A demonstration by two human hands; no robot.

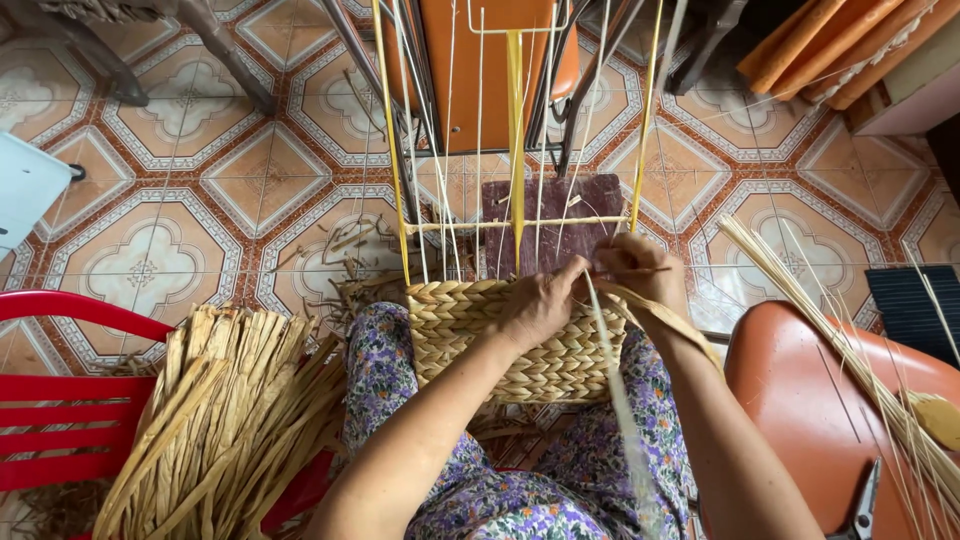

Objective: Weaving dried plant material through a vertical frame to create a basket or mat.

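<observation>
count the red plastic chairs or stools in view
2: a red slatted plastic chair at the left edge under the bundle of dried straw strips, and a reddish-brown plastic stool at lower right. Others may be hidden.

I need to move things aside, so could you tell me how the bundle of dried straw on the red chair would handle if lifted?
The straw bundle is probably light and floppy: loose, thin strands fan out, so some would likely slip free.

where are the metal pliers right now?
In the head view, the metal pliers lie at the bottom right on the orange-brown stool seat, beside the thin pale reed sticks, right of the person's right forearm.
</observation>
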